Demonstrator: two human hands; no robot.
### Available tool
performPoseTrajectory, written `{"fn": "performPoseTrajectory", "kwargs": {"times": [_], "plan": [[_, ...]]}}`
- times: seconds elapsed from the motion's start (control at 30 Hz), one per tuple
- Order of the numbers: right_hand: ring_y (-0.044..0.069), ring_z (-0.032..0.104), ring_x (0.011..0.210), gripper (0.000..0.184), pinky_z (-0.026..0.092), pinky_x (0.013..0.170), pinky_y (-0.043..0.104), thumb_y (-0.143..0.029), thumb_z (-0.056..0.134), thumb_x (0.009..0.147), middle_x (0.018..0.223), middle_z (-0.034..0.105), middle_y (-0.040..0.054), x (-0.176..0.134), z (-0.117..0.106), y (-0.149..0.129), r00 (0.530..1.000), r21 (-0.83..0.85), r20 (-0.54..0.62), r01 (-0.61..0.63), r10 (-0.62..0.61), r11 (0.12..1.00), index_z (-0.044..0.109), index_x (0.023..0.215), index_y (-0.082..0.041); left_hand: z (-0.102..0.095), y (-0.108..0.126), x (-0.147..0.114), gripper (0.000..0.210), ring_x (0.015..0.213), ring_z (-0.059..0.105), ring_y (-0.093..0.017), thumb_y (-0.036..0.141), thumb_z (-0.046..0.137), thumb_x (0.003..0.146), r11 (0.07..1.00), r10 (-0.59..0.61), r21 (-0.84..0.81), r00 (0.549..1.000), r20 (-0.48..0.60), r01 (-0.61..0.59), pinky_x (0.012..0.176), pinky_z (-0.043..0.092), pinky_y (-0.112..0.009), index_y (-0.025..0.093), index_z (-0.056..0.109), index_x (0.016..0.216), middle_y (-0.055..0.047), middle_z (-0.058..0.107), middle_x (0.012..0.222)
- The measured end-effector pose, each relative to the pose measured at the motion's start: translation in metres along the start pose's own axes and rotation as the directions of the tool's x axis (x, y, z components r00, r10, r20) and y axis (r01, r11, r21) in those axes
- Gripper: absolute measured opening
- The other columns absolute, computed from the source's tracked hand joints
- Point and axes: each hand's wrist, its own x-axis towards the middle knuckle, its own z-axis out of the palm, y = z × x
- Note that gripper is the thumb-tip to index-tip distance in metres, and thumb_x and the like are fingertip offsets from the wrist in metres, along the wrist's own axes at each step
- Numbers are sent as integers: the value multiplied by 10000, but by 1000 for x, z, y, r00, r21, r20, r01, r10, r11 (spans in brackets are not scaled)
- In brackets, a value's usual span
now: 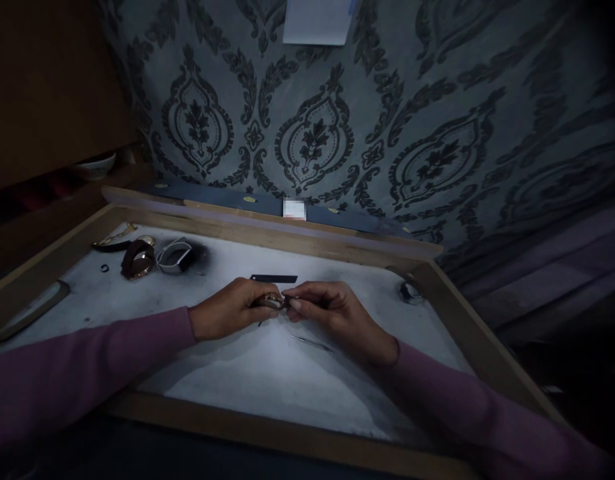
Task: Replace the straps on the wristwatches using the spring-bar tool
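Over the middle of the white surface, my left hand is closed around a wristwatch with a gold-coloured case. My right hand meets it from the right, thumb and fingers pinched at the watch's edge. Something small and dark shows at those fingertips, too small to make out. Just behind the hands lies a flat black strip that resembles a strap piece. A thin metal tool rests on the surface below my right hand.
A raised wooden rim borders the white surface. At the back left lie a brown-strapped watch, a grey-banded watch and a gold watch. Another dark watch sits near the right rim. A patterned wall rises behind.
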Motion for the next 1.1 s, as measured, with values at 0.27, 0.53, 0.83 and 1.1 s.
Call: {"fn": "performPoseTrajectory", "kwargs": {"times": [0.27,0.53,0.83,1.1], "plan": [[155,645,670,231,517,647,268,-341,681,845,703,701,29,-2,3,-3,996,-62,-1,92,-92,994,772,1005,-200,0,-1,0,143,616,411,-101,215,526,878,1000,-1,-3,1000,-4,0,579,321,-227,126,638,884,41,478,645],[159,645,682,237,520,656,276,-354,672,860,709,695,36,-2,2,-5,995,-81,-9,101,-102,992,768,1008,-195,0,0,0,148,629,430,-104,212,526,879,1000,8,5,1000,-8,-8,583,335,-216,135,647,917,32,514,666],[160,660,692,237,532,660,273,-342,666,866,753,712,48,-2,2,-1,988,-98,-12,149,-151,984,759,1010,-178,0,-1,0,150,637,447,-106,198,532,878,1000,7,24,1000,-4,-7,588,348,-219,129,656,927,35,524,671],[156,653,677,242,527,639,265,-338,654,865,743,716,47,-3,3,-5,985,-145,-11,167,-170,975,766,1013,-182,0,-1,0,108,621,443,-96,174,530,874,1000,14,20,1000,-9,-14,581,342,-217,137,630,890,47,506,655]]}}
